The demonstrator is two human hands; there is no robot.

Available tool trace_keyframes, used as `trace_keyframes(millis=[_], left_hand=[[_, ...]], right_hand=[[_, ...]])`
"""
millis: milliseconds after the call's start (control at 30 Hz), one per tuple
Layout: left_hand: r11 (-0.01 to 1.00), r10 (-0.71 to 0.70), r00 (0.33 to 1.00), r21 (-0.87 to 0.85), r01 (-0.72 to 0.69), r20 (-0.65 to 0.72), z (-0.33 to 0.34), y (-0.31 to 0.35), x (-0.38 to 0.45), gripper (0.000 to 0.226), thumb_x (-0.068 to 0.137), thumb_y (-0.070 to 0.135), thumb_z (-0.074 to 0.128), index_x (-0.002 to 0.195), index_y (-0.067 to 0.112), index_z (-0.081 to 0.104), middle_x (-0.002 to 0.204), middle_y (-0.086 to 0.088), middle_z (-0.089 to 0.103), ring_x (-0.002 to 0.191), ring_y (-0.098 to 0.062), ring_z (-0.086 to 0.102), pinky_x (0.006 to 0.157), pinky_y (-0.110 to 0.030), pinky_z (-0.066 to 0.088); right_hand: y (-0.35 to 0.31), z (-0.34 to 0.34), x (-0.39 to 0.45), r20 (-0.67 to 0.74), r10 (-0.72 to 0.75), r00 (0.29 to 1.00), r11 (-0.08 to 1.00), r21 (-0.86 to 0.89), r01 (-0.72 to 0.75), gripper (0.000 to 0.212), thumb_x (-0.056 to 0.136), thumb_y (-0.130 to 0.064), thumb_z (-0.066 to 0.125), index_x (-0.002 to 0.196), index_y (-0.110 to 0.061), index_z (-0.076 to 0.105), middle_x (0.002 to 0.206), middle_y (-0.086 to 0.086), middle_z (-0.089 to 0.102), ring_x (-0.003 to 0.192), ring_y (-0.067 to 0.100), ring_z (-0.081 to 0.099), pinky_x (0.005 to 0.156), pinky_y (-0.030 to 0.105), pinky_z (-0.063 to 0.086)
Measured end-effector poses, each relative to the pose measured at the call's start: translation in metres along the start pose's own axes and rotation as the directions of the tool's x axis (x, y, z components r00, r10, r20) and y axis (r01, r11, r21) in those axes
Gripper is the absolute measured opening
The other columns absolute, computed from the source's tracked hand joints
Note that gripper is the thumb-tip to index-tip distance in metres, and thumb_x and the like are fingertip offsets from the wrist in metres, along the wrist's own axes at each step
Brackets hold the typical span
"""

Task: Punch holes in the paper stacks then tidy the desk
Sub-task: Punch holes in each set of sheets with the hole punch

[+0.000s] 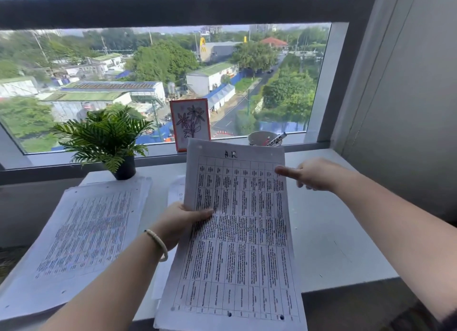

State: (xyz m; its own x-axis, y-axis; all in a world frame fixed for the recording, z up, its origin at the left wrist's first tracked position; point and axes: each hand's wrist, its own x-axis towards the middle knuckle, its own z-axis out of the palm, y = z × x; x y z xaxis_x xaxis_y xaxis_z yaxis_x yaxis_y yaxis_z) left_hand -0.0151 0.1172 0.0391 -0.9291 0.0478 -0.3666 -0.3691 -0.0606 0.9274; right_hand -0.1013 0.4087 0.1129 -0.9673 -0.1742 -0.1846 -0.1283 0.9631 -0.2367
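2 paper stacks [81,234] on white desk [333,232] by window [160,83]; left hand [180,222] fingers pinch sheet [237,232].

Plant [103,135] behind left paper stack [81,234], cup [263,138] far right.

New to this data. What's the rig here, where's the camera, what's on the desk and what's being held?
There is no robot: a person works with bare hands, filmed by one wide-angle camera worn on the head, looking down.

The left hand grips a printed table sheet at its left edge; two punched holes show near its bottom. The right hand is by its right edge with the fingers extended, holding nothing.

On the white desk lie a paper stack, a potted plant, a flower card and a cup holding a marker.
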Motion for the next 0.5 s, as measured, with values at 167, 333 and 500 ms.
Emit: trace_keyframes(millis=[167,333,500], left_hand=[[1.000,0.016,1.000,-0.019,-0.015,0.027,0.001,-0.006,0.001,0.048,0.069,0.009,0.074,0.108,-0.015,0.060,0.097,-0.027,0.067,0.084,-0.035,0.067,0.076,-0.043,0.059],[1.000,0.012,0.999,-0.001,-0.012,0.033,0.000,-0.008,0.003,0.049,0.069,0.010,0.075,0.110,-0.013,0.059,0.103,-0.028,0.066,0.090,-0.038,0.066,0.081,-0.047,0.057],[1.000,-0.009,0.999,-0.025,0.010,0.037,0.000,-0.012,0.002,0.042,0.073,0.006,0.072,0.109,-0.011,0.060,0.099,-0.026,0.068,0.087,-0.037,0.067,0.076,-0.045,0.058]], right_hand=[[0.006,0.012,0.006,0.008,0.029,1.000,0.967,0.253,-0.031,0.102,0.070,-0.086,0.010,0.078,-0.001,0.066,0.061,0.011,0.061,0.052,0.023,0.055,0.057,0.030,0.043],[0.011,0.024,0.012,0.003,0.097,0.995,0.949,0.300,-0.093,0.090,0.090,-0.071,0.009,0.070,-0.003,0.064,0.058,0.010,0.059,0.051,0.024,0.053,0.055,0.030,0.040],[0.016,0.034,0.021,-0.036,0.108,0.993,0.934,0.346,-0.089,0.080,0.096,-0.062,0.015,0.065,-0.005,0.062,0.057,0.010,0.060,0.053,0.024,0.054,0.061,0.033,0.041]])
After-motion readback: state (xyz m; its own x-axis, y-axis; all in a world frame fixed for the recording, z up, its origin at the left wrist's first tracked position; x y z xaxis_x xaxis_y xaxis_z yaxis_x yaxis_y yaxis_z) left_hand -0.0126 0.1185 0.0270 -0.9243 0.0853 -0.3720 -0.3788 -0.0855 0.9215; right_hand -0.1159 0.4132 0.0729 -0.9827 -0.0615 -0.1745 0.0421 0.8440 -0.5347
